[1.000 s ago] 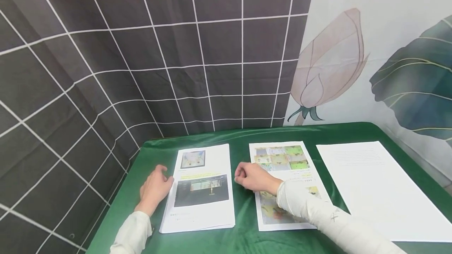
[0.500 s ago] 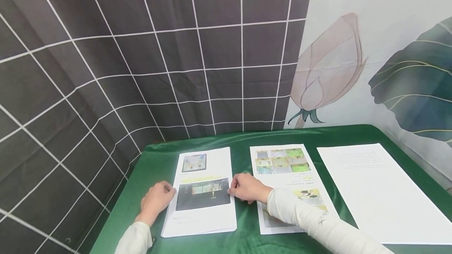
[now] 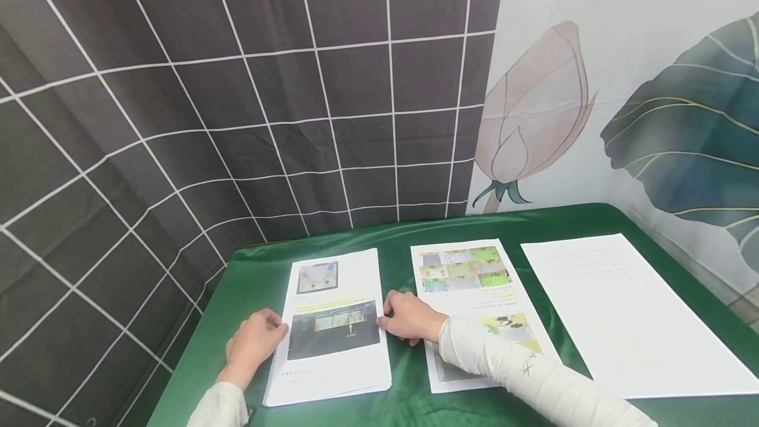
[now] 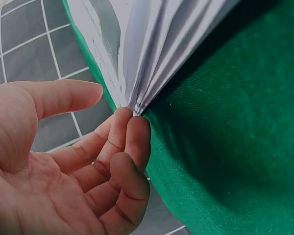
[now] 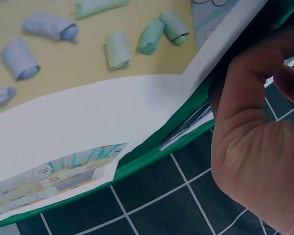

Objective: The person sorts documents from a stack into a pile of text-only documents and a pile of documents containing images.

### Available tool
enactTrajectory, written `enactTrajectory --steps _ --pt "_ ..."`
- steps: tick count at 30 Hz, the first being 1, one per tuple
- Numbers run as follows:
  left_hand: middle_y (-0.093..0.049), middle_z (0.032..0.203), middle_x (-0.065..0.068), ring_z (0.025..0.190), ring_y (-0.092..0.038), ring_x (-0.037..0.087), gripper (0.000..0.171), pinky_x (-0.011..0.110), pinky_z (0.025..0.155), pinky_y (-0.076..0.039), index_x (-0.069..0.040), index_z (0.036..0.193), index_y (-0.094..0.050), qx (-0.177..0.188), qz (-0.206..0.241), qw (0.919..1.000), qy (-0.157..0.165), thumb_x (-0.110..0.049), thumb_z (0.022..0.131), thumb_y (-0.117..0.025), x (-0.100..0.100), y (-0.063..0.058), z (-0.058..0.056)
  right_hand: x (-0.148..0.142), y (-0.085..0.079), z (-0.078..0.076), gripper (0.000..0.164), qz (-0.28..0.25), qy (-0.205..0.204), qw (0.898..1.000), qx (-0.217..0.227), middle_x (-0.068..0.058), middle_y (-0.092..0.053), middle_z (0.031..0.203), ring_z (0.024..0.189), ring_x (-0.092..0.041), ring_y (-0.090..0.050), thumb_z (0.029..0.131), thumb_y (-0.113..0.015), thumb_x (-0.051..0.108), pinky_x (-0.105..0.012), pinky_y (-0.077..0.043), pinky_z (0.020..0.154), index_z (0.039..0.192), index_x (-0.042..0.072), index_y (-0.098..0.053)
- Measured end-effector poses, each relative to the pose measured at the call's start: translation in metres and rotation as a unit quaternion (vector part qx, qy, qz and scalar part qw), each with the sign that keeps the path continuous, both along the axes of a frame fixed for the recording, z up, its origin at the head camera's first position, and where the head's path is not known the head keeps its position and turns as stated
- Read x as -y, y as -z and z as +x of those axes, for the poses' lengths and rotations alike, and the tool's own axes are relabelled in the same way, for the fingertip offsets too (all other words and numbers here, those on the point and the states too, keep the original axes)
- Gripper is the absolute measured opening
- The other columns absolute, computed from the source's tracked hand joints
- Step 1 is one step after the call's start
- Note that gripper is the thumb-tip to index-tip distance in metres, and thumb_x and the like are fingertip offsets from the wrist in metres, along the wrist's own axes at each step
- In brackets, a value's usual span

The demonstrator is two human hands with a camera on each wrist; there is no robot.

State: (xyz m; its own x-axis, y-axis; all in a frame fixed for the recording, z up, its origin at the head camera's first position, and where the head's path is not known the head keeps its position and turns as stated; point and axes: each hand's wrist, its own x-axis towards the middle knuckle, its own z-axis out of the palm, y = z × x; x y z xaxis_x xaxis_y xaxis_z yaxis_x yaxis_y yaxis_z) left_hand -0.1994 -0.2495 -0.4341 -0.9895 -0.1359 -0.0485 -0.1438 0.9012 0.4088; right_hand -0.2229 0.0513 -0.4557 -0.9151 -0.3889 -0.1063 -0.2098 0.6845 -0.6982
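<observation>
A stack of printed sheets [image 3: 338,374] lies on the green cloth, a dark picture on its top page. My left hand [image 3: 253,342] is at the stack's left side. In the left wrist view, its fingertips [image 4: 137,132] touch the fanned edges of the sheets, while the thumb [image 4: 71,95] stays apart from them. On the opposite side, my right hand [image 3: 410,317] reaches the stack's right edge with bent fingers. The right wrist view shows the back of the hand [image 5: 255,142] and hides its fingertips, so a pinch cannot be told.
Under the right forearm lies a second printed sheet or pile [image 3: 474,302] with colour pictures. Farther right is a mostly white sheet or pile [image 3: 640,335] with a few lines of text. A dark gridded curtain [image 3: 332,84] stands behind the green-covered table [image 3: 308,239].
My right hand has moved left from over the gap beside the pictured sheet to the stack's right edge. The left hand stays at the left edge. The head view has shifted slightly.
</observation>
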Motion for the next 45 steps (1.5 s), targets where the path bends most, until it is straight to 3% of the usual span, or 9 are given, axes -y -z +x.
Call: enactTrajectory --steps 8,13,17,23,37,45 --pt "-0.070 0.091 0.010 0.079 -0.064 0.026 0.028 0.045 0.064 -0.047 -0.006 0.099 -0.066 0.006 0.016 0.9999 -0.001 -0.027 0.081 -0.066 0.003 0.003 0.000 0.002 -0.001 0.001 0.018 0.001 -0.004 1.000 -0.009 -0.001 -0.051 0.052 0.038 -0.011 -0.050 0.087 -0.064 0.023 -0.027 -0.045 0.034 0.087 0.011 -0.050" --pt "-0.070 0.089 0.014 0.080 -0.065 0.027 0.032 0.043 0.068 -0.050 0.001 0.100 -0.064 0.007 0.077 0.9969 0.013 -0.023 0.080 -0.070 0.008 0.005 -0.003 0.002 -0.001 0.000 0.019 -0.004 0.000 1.000 -0.018 0.000 -0.051 0.050 0.036 -0.010 -0.049 0.086 -0.066 0.022 -0.026 -0.044 0.034 0.083 0.012 -0.050" --pt "-0.068 0.083 0.013 0.071 -0.064 0.022 0.034 0.035 0.062 -0.050 0.007 0.101 -0.062 0.009 0.130 0.9914 0.014 -0.016 0.077 -0.072 0.009 0.006 -0.004 0.001 -0.001 -0.002 0.019 -0.008 0.002 1.000 -0.021 0.001 -0.051 0.051 0.037 -0.010 -0.049 0.086 -0.067 0.022 -0.026 -0.044 0.035 0.078 0.013 -0.052" --pt "-0.067 0.075 0.006 0.061 -0.061 0.017 0.041 0.030 0.057 -0.045 0.007 0.106 -0.058 0.005 0.172 0.9850 0.009 -0.009 0.073 -0.075 0.007 0.005 -0.005 0.001 0.000 -0.003 0.020 -0.005 0.004 1.000 -0.027 0.005 -0.054 0.051 0.037 -0.008 -0.049 0.086 -0.066 0.023 -0.024 -0.043 0.035 0.071 0.014 -0.056" --pt "-0.065 0.072 0.004 0.059 -0.057 0.017 0.025 0.031 0.051 -0.042 0.004 0.097 -0.064 0.029 0.221 0.9747 -0.003 -0.014 0.080 -0.070 -0.002 0.003 -0.008 -0.007 -0.002 -0.004 0.027 -0.022 -0.011 0.999 -0.020 0.006 -0.058 0.052 0.042 -0.010 -0.051 0.091 -0.060 0.021 -0.025 -0.044 0.037 0.064 0.014 -0.058" --pt "-0.069 0.074 0.005 0.059 -0.060 0.016 0.023 0.030 0.051 -0.043 0.002 0.096 -0.067 0.032 0.224 0.9738 -0.024 -0.014 0.080 -0.070 0.000 0.002 -0.009 -0.012 -0.005 -0.006 0.029 -0.045 -0.026 0.999 -0.012 0.003 -0.059 0.053 0.043 -0.009 -0.051 0.093 -0.057 0.019 -0.025 -0.045 0.037 0.064 0.012 -0.059"
